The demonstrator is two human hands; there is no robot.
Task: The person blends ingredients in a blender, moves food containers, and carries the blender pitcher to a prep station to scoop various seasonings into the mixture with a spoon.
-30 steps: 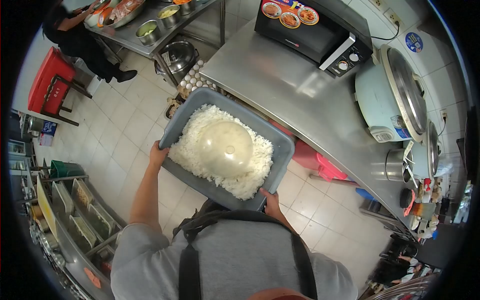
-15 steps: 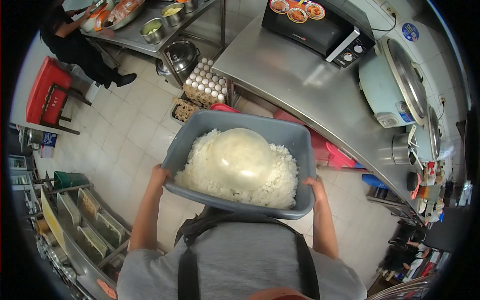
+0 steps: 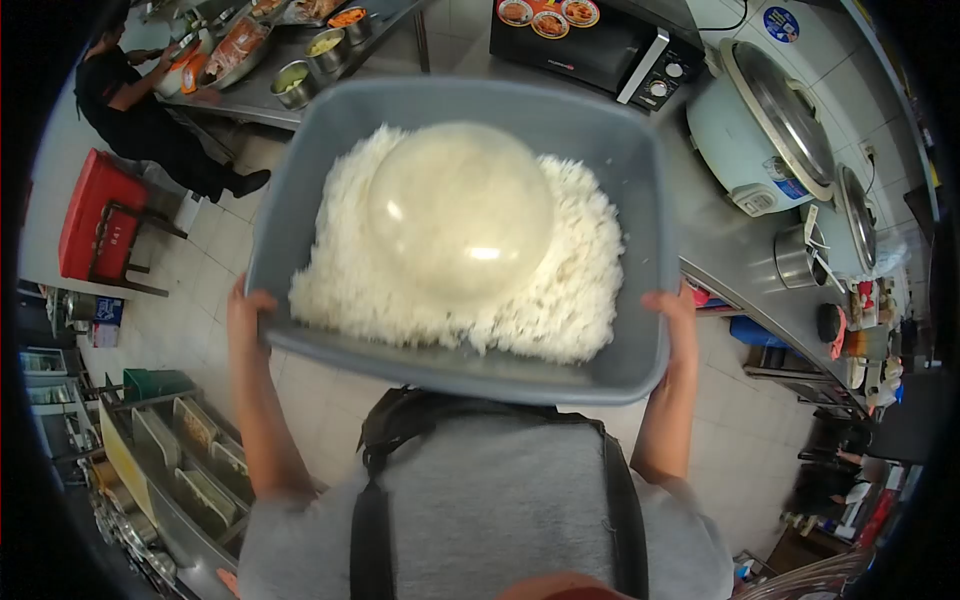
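A grey plastic tub point(image 3: 590, 125) fills the middle of the view, held up in front of my chest. Cooked white rice point(image 3: 565, 290) is heaped inside it. On the rice rests a pale, see-through round bowl point(image 3: 460, 210), its domed side facing up. My left hand point(image 3: 248, 308) grips the tub's left end near the front corner, thumb over the rim. At the opposite end, my right hand point(image 3: 677, 305) clasps the rim in the same manner. The fingers beneath the tub are hidden.
Behind the tub, a steel counter point(image 3: 725, 235) carries a microwave point(image 3: 590, 50), a large rice cooker point(image 3: 755, 140) and a metal pot point(image 3: 800, 255). A person in dark clothes point(image 3: 140, 110) works at a table at upper left. A red box point(image 3: 97, 215) stands below them.
Both hands have raised the tub nearer to the camera and farther forward, so it looks larger. It now covers the egg trays and part of the counter.
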